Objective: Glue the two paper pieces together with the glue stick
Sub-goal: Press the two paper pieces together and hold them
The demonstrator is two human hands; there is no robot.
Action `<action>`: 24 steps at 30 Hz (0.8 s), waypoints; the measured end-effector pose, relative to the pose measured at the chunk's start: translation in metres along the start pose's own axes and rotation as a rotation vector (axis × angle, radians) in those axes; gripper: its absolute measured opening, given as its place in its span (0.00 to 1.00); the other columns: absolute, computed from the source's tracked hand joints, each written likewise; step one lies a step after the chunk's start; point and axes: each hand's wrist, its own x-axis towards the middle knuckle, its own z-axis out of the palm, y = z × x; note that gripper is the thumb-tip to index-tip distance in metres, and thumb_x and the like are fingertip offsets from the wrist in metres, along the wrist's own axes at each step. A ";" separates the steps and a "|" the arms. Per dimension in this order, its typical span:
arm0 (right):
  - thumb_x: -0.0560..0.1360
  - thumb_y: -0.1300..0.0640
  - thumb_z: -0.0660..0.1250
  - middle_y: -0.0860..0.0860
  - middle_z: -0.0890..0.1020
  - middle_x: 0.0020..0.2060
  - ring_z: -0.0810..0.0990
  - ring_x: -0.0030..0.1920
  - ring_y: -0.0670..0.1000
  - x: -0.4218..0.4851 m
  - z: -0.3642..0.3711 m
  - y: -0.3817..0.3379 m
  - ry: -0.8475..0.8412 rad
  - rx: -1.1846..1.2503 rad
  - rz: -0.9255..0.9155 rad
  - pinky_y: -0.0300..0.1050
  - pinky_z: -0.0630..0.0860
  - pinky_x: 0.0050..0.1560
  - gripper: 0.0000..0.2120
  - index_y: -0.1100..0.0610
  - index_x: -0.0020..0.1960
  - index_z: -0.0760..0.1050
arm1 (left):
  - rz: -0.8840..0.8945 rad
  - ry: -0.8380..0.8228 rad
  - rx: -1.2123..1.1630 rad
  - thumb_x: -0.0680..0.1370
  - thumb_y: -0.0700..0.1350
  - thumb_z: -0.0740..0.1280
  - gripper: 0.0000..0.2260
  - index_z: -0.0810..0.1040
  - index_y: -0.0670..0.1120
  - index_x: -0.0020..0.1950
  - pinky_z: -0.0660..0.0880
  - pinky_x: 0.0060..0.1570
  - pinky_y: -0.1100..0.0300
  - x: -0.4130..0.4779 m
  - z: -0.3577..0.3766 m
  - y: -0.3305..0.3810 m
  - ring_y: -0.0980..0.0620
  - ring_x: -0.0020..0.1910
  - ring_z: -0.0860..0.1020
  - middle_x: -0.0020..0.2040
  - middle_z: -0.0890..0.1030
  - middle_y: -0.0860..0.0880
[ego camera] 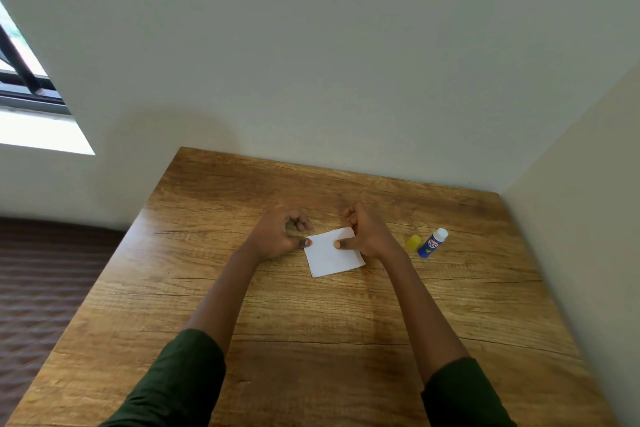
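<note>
The paper (pixel 332 258) lies flat on the table (pixel 311 340) between the person's two hands, turned a little askew. Whether it is one sheet or two stacked cannot be told.

The left hand (pixel 277 236) sits just left of the paper. Its thumb (pixel 304 243) reaches right and its tip touches the paper's left corner. Its fingers (pixel 301 222) are curled in above the table, beyond the thumb, and hold nothing.

The right hand (pixel 367 236) covers the paper's far right corner. Its thumb (pixel 341 244) points left and lies on top of the sheet, tip pressed down near the middle of the far half. Its fingers are curled past the paper's far edge; whether they grip the sheet from below cannot be told. The two thumb tips point at each other, apart, with bare paper between them.

The glue stick (pixel 431 244), blue with a white tip, is on the table to the right of the right hand, touched by neither hand. Its yellow cap (pixel 414 242) is off and sits between the stick and the right wrist, just beside the stick.

Dark green sleeves (pixel 180 381) cover both forearms nearer the person. A window (pixel 20 80) shows far to the left of the left hand.
</note>
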 end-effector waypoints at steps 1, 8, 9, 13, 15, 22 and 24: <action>0.64 0.59 0.78 0.49 0.72 0.48 0.72 0.48 0.49 0.000 0.000 0.000 0.001 0.019 -0.004 0.39 0.67 0.41 0.30 0.59 0.61 0.68 | 0.001 0.001 0.000 0.63 0.43 0.78 0.13 0.82 0.47 0.45 0.68 0.48 0.66 0.000 0.000 0.000 0.55 0.46 0.77 0.41 0.80 0.52; 0.66 0.63 0.76 0.51 0.75 0.47 0.73 0.45 0.48 -0.001 -0.002 0.002 0.055 0.137 -0.024 0.37 0.71 0.39 0.24 0.58 0.58 0.71 | 0.003 0.010 -0.009 0.64 0.43 0.78 0.13 0.82 0.46 0.46 0.68 0.49 0.62 -0.001 0.000 0.002 0.53 0.46 0.77 0.42 0.81 0.50; 0.66 0.63 0.76 0.51 0.75 0.47 0.73 0.44 0.48 -0.001 -0.002 0.002 0.049 0.149 -0.016 0.35 0.70 0.37 0.24 0.59 0.58 0.71 | 0.000 0.012 -0.016 0.63 0.43 0.78 0.13 0.82 0.46 0.46 0.69 0.50 0.61 -0.002 0.000 0.002 0.53 0.46 0.77 0.42 0.81 0.50; 0.67 0.63 0.75 0.48 0.75 0.43 0.73 0.43 0.47 -0.001 -0.003 0.004 0.023 0.144 0.013 0.33 0.68 0.35 0.19 0.59 0.56 0.74 | 0.010 0.016 -0.005 0.63 0.43 0.78 0.13 0.82 0.47 0.45 0.67 0.49 0.66 -0.002 0.000 0.001 0.54 0.45 0.77 0.42 0.81 0.51; 0.68 0.63 0.75 0.48 0.75 0.42 0.74 0.43 0.47 -0.001 -0.003 0.004 0.038 0.155 0.013 0.33 0.68 0.34 0.17 0.58 0.55 0.76 | 0.007 0.016 0.002 0.63 0.44 0.78 0.13 0.82 0.47 0.45 0.65 0.47 0.73 -0.002 -0.001 0.000 0.55 0.45 0.76 0.41 0.81 0.52; 0.68 0.62 0.74 0.48 0.77 0.39 0.75 0.40 0.45 0.000 -0.004 0.005 0.081 0.296 0.038 0.34 0.70 0.36 0.12 0.56 0.51 0.78 | 0.009 0.017 0.018 0.63 0.44 0.78 0.13 0.81 0.48 0.44 0.65 0.46 0.73 0.000 0.000 -0.001 0.58 0.43 0.76 0.40 0.80 0.53; 0.68 0.62 0.75 0.52 0.80 0.42 0.76 0.43 0.48 -0.001 -0.004 0.006 0.082 0.330 0.046 0.38 0.74 0.40 0.11 0.56 0.50 0.79 | 0.015 0.017 0.017 0.63 0.43 0.78 0.13 0.81 0.48 0.44 0.65 0.46 0.72 0.000 0.000 0.000 0.59 0.42 0.76 0.40 0.80 0.54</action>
